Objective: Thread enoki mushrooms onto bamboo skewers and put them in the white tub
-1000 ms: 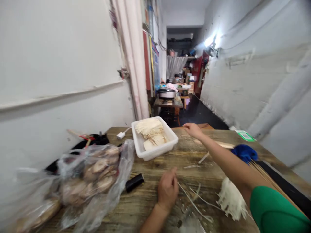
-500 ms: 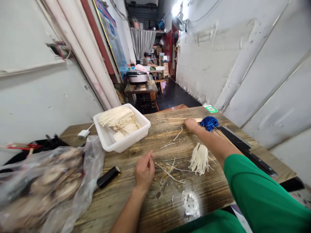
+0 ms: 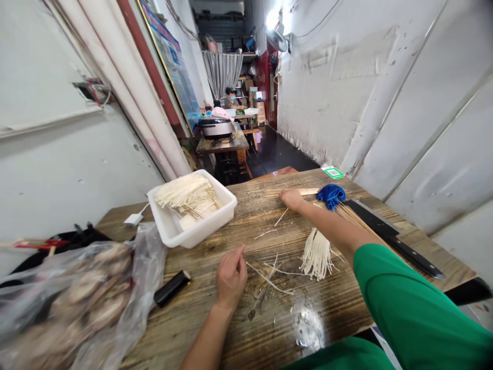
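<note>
At the table's far side, my right hand (image 3: 291, 199) reaches over thin bamboo skewers (image 3: 308, 191), its fingers pressed together on them; how many are pinched is hidden. My left hand (image 3: 231, 272) rests nearer to me, loosely curled with the thumb against the fingers and nothing visible in it. Between my arms lie a bunch of enoki mushrooms (image 3: 316, 254) and several loose strands (image 3: 269, 280). A white plastic tub (image 3: 192, 237) at the left holds enoki (image 3: 183, 190) with skewers among them.
A cleaver (image 3: 396, 239) lies along the right edge, beside more skewers and a blue cloth (image 3: 331, 196). A black cylinder (image 3: 172, 289) and a plastic bag of mushrooms (image 3: 88, 293) are at the left. Farther back, a person sits by another table (image 3: 223, 145).
My right hand has slid left along the skewers, away from the blue cloth. My left hand has stayed nearly in place. The camera view has shifted slightly.
</note>
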`<state>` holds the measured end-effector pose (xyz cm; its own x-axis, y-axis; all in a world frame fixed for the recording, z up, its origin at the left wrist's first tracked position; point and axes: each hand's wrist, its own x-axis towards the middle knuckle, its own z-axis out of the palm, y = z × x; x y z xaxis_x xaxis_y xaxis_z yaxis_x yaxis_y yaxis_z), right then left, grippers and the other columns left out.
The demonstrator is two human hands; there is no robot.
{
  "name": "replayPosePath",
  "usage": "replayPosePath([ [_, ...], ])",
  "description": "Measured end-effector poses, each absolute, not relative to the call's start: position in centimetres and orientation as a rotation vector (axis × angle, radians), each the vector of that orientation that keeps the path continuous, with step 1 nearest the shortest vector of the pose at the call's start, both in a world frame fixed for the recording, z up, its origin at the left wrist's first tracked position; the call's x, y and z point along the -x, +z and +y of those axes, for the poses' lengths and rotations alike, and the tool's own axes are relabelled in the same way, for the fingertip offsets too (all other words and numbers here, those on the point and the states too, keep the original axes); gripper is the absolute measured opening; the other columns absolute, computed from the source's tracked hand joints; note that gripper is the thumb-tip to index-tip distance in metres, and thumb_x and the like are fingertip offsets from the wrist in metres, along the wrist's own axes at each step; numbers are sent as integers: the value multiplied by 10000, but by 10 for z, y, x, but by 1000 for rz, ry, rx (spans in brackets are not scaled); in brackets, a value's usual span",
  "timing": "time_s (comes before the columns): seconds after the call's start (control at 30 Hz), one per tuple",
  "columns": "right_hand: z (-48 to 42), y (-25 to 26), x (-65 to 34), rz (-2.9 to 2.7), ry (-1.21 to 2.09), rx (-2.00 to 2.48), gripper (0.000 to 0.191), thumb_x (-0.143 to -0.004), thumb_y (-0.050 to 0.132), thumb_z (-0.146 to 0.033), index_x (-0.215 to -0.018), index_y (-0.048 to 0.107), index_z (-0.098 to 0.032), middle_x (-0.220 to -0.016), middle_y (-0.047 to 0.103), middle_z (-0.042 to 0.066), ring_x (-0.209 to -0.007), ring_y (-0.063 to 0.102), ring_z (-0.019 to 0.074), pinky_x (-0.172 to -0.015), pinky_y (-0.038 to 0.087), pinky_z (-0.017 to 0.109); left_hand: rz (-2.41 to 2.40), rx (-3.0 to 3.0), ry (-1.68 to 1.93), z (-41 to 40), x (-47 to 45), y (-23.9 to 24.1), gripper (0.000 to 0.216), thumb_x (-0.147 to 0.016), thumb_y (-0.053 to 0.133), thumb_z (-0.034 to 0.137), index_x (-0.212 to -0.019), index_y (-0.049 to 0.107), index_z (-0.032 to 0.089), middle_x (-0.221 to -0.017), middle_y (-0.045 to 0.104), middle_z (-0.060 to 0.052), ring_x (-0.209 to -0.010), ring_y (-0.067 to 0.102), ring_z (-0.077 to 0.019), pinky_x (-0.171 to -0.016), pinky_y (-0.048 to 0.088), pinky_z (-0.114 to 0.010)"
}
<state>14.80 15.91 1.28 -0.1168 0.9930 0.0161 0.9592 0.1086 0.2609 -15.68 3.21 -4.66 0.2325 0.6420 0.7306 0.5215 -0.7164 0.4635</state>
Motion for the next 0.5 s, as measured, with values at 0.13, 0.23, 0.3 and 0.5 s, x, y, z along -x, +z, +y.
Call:
replayPosePath([
  [0.13,144,38,-111,2453,439,-1936,235,-944,478,-282,-1078,577,-116,-1052,601,63,-963,578,166,-847,475,359,1130,-2377,1494,32,160,-45,265,-874,479,105,-1083,638,147,-922,698,-77,-849,644,-173,-814,509,-312],
  [0.23,113,58,-106,2542,542,-2033,321,-987,291,-239,-1103,550,-86,-1060,587,78,-1010,544,133,-884,410,268,1155,-2357,1468,31,161,-44,265,-883,474,123,-1088,640,147,-923,698,-79,-854,646,-178,-816,511,-317],
  [0.3,82,63,-120,2533,568,-2173,329,-976,275,-204,-1109,552,-88,-1025,619,94,-940,575,137,-831,424,228,1161,-2353,1457,32,162,-46,267,-885,472,131,-1091,640,145,-929,699,-81,-860,647,-179,-820,512,-321],
  [0.5,-51,25,-202,2284,359,-2857,328,-905,391,-236,-1114,627,-144,-1055,689,115,-927,652,219,-824,488,294,1177,-2334,1385,34,165,-50,252,-898,481,204,-1069,654,137,-958,707,-97,-868,657,-189,-814,528,-344],
])
